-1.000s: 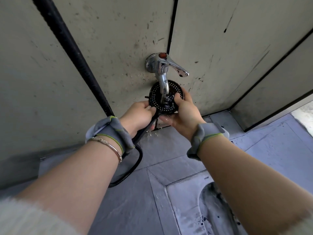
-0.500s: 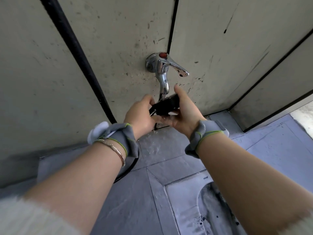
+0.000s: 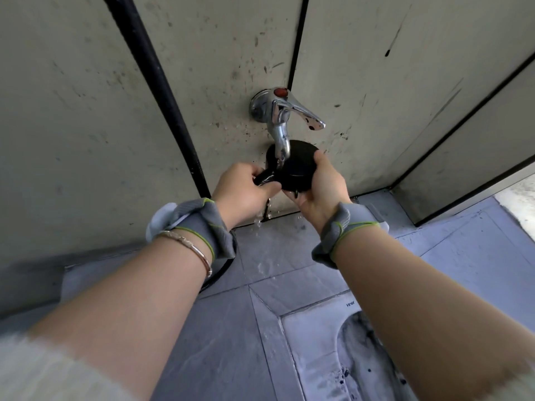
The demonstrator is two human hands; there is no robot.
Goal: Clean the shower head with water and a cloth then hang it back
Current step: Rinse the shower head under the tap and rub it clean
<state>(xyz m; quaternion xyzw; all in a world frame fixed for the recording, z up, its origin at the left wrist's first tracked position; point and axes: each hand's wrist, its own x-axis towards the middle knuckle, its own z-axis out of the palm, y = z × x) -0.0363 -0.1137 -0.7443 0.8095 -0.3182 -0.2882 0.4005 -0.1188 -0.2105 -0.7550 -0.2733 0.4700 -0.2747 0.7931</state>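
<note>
While the nozzle face had pointed up at the camera a second before, the shower head now showed its plain black back under the tap, so rinsing had moved to the other side. One shower head, one tap, one black hose and two hands: the left hand gripped the handle, the right hand clasped the disc's right rim. No cloth was visible

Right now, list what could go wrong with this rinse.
1. Both hands, left hand and right hand, hold the wet black shower head under the chrome tap; it could slip.
2. Water runs onto the floor tiles, which may turn slippery.
</note>
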